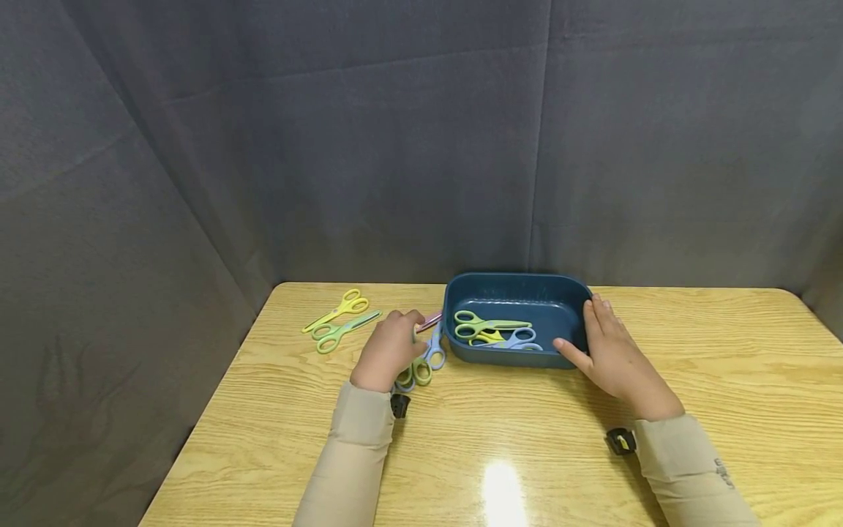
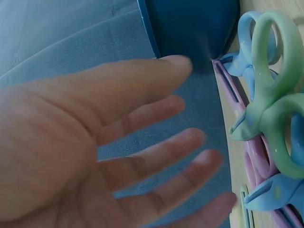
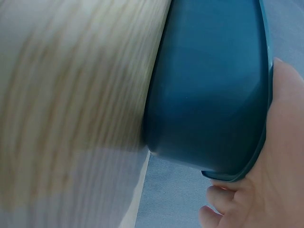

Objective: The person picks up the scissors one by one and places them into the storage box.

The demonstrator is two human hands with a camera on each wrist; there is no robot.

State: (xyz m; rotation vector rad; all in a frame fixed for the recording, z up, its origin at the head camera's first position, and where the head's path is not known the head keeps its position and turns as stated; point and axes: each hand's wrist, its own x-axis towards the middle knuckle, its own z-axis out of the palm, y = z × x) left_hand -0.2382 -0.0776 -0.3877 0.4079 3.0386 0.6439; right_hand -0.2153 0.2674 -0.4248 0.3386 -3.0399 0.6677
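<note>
A dark blue tray (image 1: 560, 300) stands at the back middle of the wooden table (image 1: 527, 446). In it lie green scissors (image 1: 490, 323), yellow scissors (image 1: 486, 337) and blue scissors (image 1: 520, 339). My right hand (image 1: 609, 350) rests on the tray's right front corner, fingers straight along the end and thumb on the front wall; the right wrist view shows the tray wall (image 3: 209, 85) against that hand (image 3: 280, 166). My left hand (image 1: 388, 350) hovers over a small pile of blue, green and pink scissors (image 1: 426, 359) left of the tray. In the left wrist view that hand (image 2: 118, 142) holds nothing, beside the green scissors (image 2: 275, 95).
Yellow scissors (image 1: 339, 307) and a second green pair (image 1: 344, 331) lie near the table's back left corner. A grey cloth backdrop (image 1: 395, 146) closes off the back and the left side. The table's left edge runs close to the loose scissors.
</note>
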